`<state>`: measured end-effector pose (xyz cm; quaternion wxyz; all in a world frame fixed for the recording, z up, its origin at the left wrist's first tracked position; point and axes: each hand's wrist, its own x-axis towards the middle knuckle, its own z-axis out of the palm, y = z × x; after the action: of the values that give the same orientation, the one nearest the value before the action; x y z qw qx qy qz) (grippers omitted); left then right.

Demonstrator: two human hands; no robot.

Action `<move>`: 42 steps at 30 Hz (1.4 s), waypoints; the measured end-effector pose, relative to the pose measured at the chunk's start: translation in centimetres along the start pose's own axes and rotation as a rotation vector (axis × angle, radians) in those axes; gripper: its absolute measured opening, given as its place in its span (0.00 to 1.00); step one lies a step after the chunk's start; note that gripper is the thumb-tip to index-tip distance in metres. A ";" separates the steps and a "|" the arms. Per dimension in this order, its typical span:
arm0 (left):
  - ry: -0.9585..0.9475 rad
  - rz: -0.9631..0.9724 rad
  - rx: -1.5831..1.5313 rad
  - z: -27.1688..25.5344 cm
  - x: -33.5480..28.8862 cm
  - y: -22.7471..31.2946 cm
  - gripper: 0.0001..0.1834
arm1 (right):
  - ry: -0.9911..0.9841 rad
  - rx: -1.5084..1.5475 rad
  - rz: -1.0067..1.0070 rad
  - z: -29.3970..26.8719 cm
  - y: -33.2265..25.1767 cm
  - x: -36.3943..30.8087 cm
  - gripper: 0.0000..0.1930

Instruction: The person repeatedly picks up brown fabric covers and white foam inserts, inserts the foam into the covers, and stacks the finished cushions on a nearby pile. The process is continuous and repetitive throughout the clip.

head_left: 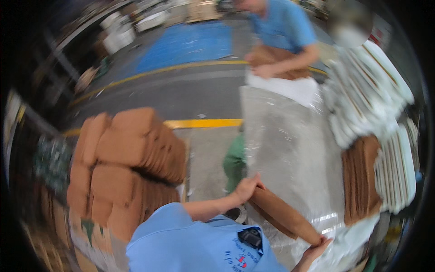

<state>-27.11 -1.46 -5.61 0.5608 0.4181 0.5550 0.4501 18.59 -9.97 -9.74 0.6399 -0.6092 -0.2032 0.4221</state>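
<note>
Between my two hands, a brown panel (285, 216) with rounded edges is held tilted over the near edge of the table. My left hand (249, 188) is closed on its far-left end. At its near-right end, my right hand (318, 249) grips it with bent fingers. The table top (290, 136) beyond it looks grey and shiny, as if covered with clear plastic. Right of the panel stands a row of similar brown panels (360, 179). The picture is blurred, so the panel's exact material cannot be told.
Large stacks of brown panels (131, 140) stand at my left. White-wrapped panels (362, 86) are piled along the right side. Across the table a co-worker (285, 27) handles a brown piece over a white sheet (285, 88). A green bag-like thing (234, 161) hangs beside the table.
</note>
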 end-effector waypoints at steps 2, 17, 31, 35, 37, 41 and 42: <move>0.078 0.054 -0.151 0.8 -0.8 -2.9 0.44 | 0.189 0.035 -0.145 -2.1 1.6 0.5 0.25; 0.706 -0.207 -0.074 3.8 -11.6 -7.0 0.54 | -0.832 -0.425 -0.095 5.2 -7.2 -4.7 0.25; 0.608 -0.132 -0.219 -5.6 -46.0 -10.4 0.43 | -1.268 -0.571 0.103 15.5 -3.3 -13.4 0.29; 0.622 -0.074 -0.061 -8.8 -53.5 -9.8 0.37 | -1.509 -0.611 -0.369 27.4 -4.8 -22.4 0.31; 0.612 -0.011 0.016 -10.1 -55.8 -9.9 0.38 | -1.679 -0.502 -0.678 33.3 -7.7 -29.9 0.28; 0.674 0.125 0.010 -12.0 -59.7 -9.8 0.43 | -1.892 -0.454 -1.289 40.0 -15.8 -53.6 0.35; 0.768 0.200 -0.041 -12.6 -60.3 -9.8 0.43 | -1.968 -0.368 -1.498 41.0 -16.9 -59.1 0.34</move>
<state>-38.02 -62.69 -0.74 0.2742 0.2602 0.6717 0.6371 -41.37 -29.89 28.56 0.2048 0.1496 -0.9473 0.1958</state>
